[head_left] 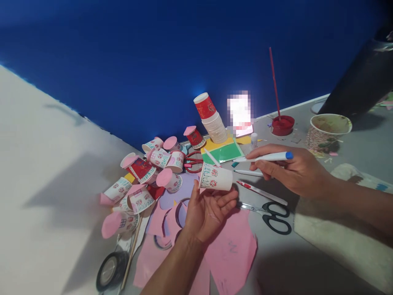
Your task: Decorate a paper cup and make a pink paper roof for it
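The left hand [206, 209] lies palm up over the middle of the grey surface [310, 262], and a small paper cup [215, 177] rests on its side across the fingertips; the grip is loose, the fingers only cradling the cup, whose open mouth faces left. The right hand [294, 170] hovers just beside it to the right, its grip clenched on a white marker [266, 157] with a blue cap; the marker points left toward the cup without touching it.

Under the left wrist lie pink paper sheets [233, 250], cut and scattered. Black-handled scissors [270, 215] lie on the surface between the two forearms. Left of the cup is a heap of finished cups [147, 172] with pink paper discs stuck over their mouths. Behind, toward the far edge by the blue wall [153, 61], a stack of cups [213, 121] leans, with green and yellow paper [222, 152] at its foot. A red pot with a stick [283, 124] and a patterned bowl [329, 130] stand nearer the far right corner. A roll of tape [111, 270] lies at the near left.
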Available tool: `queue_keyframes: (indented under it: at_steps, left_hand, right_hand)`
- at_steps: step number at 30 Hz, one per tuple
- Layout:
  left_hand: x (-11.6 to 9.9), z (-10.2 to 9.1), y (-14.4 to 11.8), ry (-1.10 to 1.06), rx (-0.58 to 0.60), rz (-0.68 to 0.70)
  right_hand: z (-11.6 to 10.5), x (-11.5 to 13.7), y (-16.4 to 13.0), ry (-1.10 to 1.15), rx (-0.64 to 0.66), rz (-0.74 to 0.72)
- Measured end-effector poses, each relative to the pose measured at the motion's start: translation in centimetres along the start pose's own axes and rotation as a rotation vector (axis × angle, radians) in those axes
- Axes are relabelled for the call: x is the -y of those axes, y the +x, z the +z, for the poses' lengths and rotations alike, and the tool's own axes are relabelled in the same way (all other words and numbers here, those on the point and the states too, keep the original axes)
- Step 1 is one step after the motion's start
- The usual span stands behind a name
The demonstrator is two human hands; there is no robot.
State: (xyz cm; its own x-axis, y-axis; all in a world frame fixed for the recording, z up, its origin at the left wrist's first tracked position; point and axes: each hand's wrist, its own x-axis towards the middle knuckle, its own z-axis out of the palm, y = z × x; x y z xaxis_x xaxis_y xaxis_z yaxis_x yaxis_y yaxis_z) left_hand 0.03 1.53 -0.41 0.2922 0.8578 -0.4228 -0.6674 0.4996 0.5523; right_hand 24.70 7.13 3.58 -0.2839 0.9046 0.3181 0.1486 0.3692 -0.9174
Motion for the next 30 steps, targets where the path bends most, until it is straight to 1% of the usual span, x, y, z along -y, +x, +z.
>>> queue_keyframes:
  at_steps: [2, 3, 4, 6, 8, 10, 12, 15, 16, 18, 21, 24, 27, 30]
  left_hand:
    - [0.2, 0.3, -0.1, 0.034, -0.029, 0.016]
    - [0.3, 0.4, -0.1, 0.065, -0.045, 0.061]
    - [0.4, 0.6, -0.2, 0.120, -0.064, 0.136]
    - [0.7, 0.6, -0.3, 0.316, -0.122, 0.357]
    - [0.8, 0.2, -0.4, 0.600, -0.199, 0.602]
    - [0.8, -0.4, -0.4, 0.882, -0.258, 0.805]
    - [0.9, -1.0, -0.2, 1.100, -0.260, 0.985]
    - [1.0, -1.3, 0.0, 1.291, -0.208, 1.166]
    - [1.0, -1.2, 0.0, 1.325, -0.190, 1.196]
    - [1.0, -1.0, 0.1, 1.366, -0.169, 1.215]
    - [0.9, -0.8, 0.1, 1.377, -0.172, 1.191]
    - [1.0, -0.9, 0.1, 1.393, -0.150, 1.176]
    - [1.3, -0.9, -0.1, 1.483, -0.036, 1.173]
    - [1.7, -1.0, -0.3, 1.536, 0.072, 1.151]
  right_hand:
    - [0.0, -0.2, 0.2, -0.018, 0.007, 0.032]
    - [0.0, -0.3, 0.2, -0.029, 0.006, 0.041]
    - [0.0, -0.4, 0.3, -0.040, 0.006, 0.050]
    - [-0.1, -0.8, 0.5, -0.046, 0.012, 0.067]
    - [-0.2, -1.3, 0.6, -0.018, 0.039, 0.074]
    - [-0.2, -1.9, 0.7, 0.019, 0.071, 0.072]
    - [0.1, -2.3, 0.7, 0.015, 0.099, 0.072]
    - [0.6, -2.4, 0.4, -0.082, 0.135, 0.041]
    - [0.7, -2.4, 0.2, -0.118, 0.149, 0.014]
    - [1.0, -2.3, 0.0, -0.172, 0.179, -0.047]
    - [1.1, -2.5, 0.0, -0.257, 0.203, -0.149]
    - [1.2, -2.9, 0.0, -0.419, 0.256, -0.289]
    - [1.3, -3.0, -0.1, -0.553, 0.370, -0.403]
    - [1.4, -2.8, -0.1, -0.597, 0.422, -0.485]
